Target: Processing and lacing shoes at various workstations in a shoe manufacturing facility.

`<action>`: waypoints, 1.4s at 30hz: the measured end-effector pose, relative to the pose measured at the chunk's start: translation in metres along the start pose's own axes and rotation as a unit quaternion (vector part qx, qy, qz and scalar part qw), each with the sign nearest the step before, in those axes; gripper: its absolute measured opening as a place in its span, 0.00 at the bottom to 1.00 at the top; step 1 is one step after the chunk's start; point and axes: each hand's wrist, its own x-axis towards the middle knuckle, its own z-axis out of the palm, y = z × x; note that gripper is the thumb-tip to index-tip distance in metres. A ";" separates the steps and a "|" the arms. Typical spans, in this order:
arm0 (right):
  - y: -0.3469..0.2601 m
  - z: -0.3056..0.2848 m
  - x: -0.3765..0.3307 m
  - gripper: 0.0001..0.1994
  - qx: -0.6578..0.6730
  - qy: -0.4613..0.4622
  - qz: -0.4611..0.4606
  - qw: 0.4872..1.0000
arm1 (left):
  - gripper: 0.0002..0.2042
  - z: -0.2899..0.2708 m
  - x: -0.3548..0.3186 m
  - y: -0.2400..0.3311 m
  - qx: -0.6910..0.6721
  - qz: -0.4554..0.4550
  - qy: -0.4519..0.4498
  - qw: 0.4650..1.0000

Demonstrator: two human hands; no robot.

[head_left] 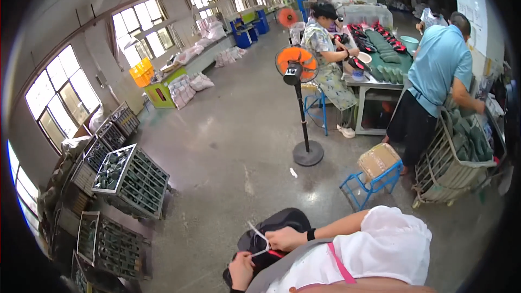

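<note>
A thin white cord or strip [258, 231] runs between my hands, bent into a loose angle with one end sticking up. My left hand [241, 270] is closed, its fingertips pinching the lower end. Just above and to its right, my right hand [285, 238], with a black band at the wrist, has its fingers closed against the cord's other part. Both hands are over a dark, rounded black surface [290, 217], which may be clothing or an item on my lap; its kind cannot be made out. A bit of red [275, 253] shows below my right hand, mostly hidden.
A blue stool [369, 184] bears a cardboard box [379, 160]. An orange fan [299, 68] stands ahead. A person in blue [442, 68] leans over a filled cart [445, 171]; another person sits at a table of green and red-black pieces. Metal crates [142, 187] stand left.
</note>
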 end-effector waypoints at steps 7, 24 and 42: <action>0.172 -0.060 0.122 0.06 0.030 0.183 0.189 0.964 | 0.10 -0.070 0.210 -0.134 -0.175 -0.168 0.061 0.968; 0.509 -0.219 0.563 0.09 0.061 0.103 0.115 0.986 | 0.16 -0.060 0.750 -0.276 -0.392 -0.289 0.211 0.847; 0.955 -0.534 0.715 0.10 0.073 0.382 0.386 0.837 | 0.07 0.129 1.425 -0.156 -0.447 -0.211 0.084 0.865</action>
